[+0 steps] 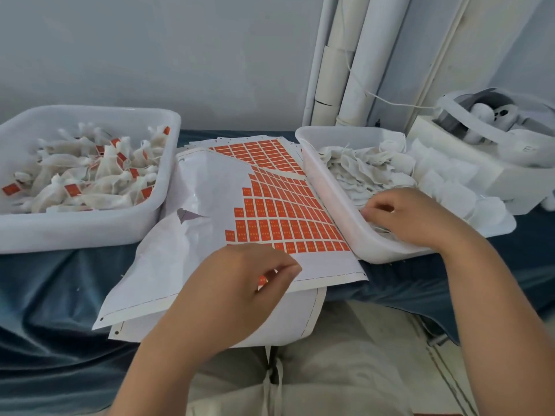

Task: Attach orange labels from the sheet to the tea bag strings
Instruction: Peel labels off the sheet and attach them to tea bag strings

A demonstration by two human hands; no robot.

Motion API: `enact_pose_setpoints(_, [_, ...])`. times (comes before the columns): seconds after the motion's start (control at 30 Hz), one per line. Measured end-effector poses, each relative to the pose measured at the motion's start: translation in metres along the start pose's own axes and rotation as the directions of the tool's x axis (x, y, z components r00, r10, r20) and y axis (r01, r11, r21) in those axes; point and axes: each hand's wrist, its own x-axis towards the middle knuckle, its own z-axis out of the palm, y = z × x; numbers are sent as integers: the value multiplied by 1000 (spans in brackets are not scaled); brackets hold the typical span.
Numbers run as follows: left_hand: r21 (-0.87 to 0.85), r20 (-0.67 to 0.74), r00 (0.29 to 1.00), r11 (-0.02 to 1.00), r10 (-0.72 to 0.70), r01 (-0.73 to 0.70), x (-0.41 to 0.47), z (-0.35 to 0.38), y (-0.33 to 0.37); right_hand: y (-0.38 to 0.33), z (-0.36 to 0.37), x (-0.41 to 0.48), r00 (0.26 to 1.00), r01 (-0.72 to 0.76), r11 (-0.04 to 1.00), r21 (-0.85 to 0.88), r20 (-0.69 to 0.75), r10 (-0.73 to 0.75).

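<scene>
1. On my feed, the left hand (237, 283) sits over the near edge of the label sheet (270, 205). Its thumb and fingertips are drawn together, pinching one orange label (262, 280) that peeks out between them.
2. The right hand (417, 217) reaches into the right tray (339, 226), with its fingers curled down among the plain tea bags (360, 166). I cannot tell whether they grip one.
3. The sheet lies between the two containers on the blue cloth (60, 295). Rows of orange labels fill its right part, its left part is bare white backing, and its near edge hangs over the table edge.
4. The left tub (90, 232) holds labelled tea bags (99, 178), with orange tags scattered through the heap.
5. Behind the tray I see upright white pipes (345, 70) against the wall, and a white machine (495, 136) at the far right.
</scene>
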Motion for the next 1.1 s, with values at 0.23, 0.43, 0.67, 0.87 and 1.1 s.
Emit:
enact_pose_setpoints(0.23, [-37, -34, 999, 999, -3, 2, 0, 4, -4, -7, -10, -7, 931, 49, 899, 435, -345, 116])
enact_pose_setpoints(0.43, [-83, -94, 995, 996, -35, 27, 2, 16, 2, -31, -29, -23, 822, 272, 840, 469, -567, 51])
enact_pose_setpoints(0.67, [-459, -193, 955, 881, -226, 116, 2, 34, 19, -68, -21, -60, 904, 354, 671, 651, -423, -67])
enact_pose_setpoints(0.87, [-732, 66, 976, 655, -206, 188, 3, 37, 25, -94, 34, -82, 982, 160, 440, 884, -96, -163])
enact_pose_setpoints(1.1, [-635, -27, 965, 750, -260, 184, 1, 49, 16, -94, 59, -78, 1000, 9, 312, 950, -10, 0])
